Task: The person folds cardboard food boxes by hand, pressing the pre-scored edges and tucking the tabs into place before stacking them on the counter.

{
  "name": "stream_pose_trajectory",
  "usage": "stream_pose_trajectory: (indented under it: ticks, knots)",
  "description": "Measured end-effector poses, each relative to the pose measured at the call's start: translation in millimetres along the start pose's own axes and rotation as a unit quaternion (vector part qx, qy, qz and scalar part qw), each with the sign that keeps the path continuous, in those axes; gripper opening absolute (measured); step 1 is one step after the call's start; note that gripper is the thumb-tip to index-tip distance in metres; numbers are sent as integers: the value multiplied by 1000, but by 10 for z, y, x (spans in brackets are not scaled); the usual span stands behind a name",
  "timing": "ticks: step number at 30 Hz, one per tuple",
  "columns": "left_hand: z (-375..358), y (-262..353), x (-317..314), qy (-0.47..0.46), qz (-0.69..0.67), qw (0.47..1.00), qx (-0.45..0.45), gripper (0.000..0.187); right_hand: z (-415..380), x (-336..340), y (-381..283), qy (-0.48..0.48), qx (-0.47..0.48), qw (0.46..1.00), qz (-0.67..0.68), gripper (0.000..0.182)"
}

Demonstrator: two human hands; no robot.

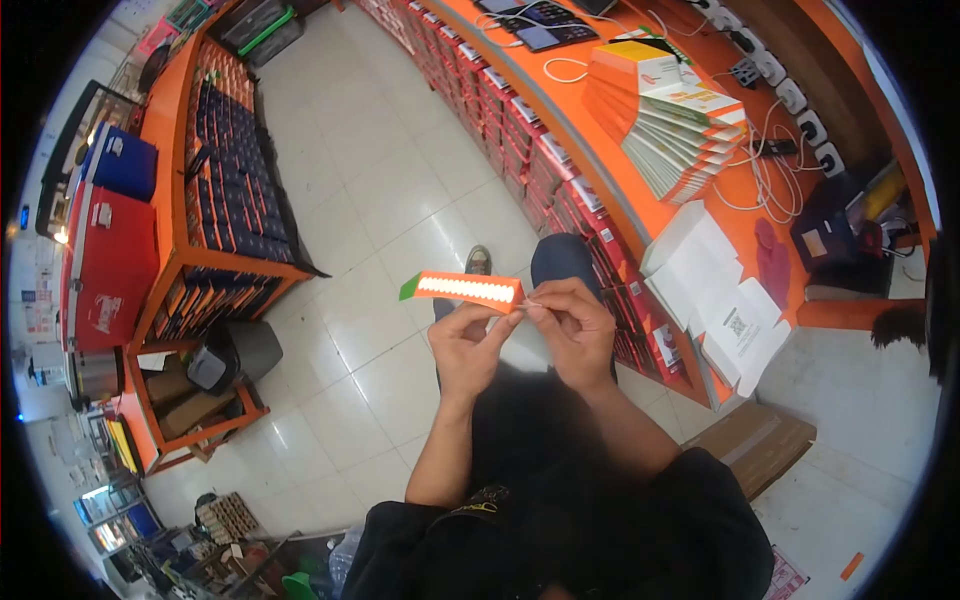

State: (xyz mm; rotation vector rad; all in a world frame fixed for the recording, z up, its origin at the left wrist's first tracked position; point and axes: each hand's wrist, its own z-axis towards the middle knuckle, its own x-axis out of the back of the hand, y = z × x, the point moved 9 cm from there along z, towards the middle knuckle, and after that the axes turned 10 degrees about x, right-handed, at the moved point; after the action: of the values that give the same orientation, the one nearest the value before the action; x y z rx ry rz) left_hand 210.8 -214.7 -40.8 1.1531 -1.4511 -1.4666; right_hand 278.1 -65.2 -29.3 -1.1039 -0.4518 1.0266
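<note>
In front of my lap I hold a slim orange light bar (468, 289) with a green end and a bright white strip along its face. My left hand (467, 345) is closed on its near right end, thumb and fingers pinching it. At that same end, the fingertips of my right hand (572, 330) are pressed together around something thin and pale, too small to name. The light bar slants slightly, its green end pointing left. My shoe (479, 261) shows on the floor beyond it.
On the orange counter (655, 212) at right lie a fanned stack of printed cartons (680, 130), an unfolded white box (735, 315), white cables (765, 170) and tablets (540, 25). Boxes fill the shelf (235, 170) at left. A cardboard box (755, 445) sits low right.
</note>
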Motion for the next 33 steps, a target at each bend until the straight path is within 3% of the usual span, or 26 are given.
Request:
stream_pose_trajectory:
  ticks: [2, 7, 11, 13, 17, 21, 23, 27, 29, 33]
  knots:
    - [0, -136, -99, -77, -125, 984, 97, 20, 51, 7, -66, -24, -11, 999, -22, 7]
    - [-14, -195, -153, -101, -157, 978, 87, 22, 150, 2, -140, -94, -21, 990, -103, 8]
    - [-62, -189, -155, -75, -109, 989, 71, 22, 214, -58, -285, -149, -10, 971, -189, 7]
    - [-75, -135, -168, -60, -89, 992, 64, 22, 218, -98, -326, -140, 15, 970, -200, 7]
    - [-54, -206, -117, -52, -173, 980, 88, 19, 220, -147, -429, -147, 66, 961, -227, 6]
    - [-63, -319, -26, -61, -128, 988, 55, 17, 138, -159, -389, -156, 55, 965, -203, 8]
    - [-73, -271, -61, -66, -136, 988, 25, 17, 117, -119, -334, -147, 0, 974, -171, 10]
    - [-92, -132, -109, -60, -113, 991, -25, 18, 74, -64, -336, -147, 5, 972, -184, 11]
    - [-68, -91, -104, -54, -122, 990, -50, 18, 44, 29, -245, -72, -12, 997, -13, 11]
    - [-57, -39, -188, -92, -130, 986, -39, 20, -26, 58, -229, -31, 22, 999, -6, 10]
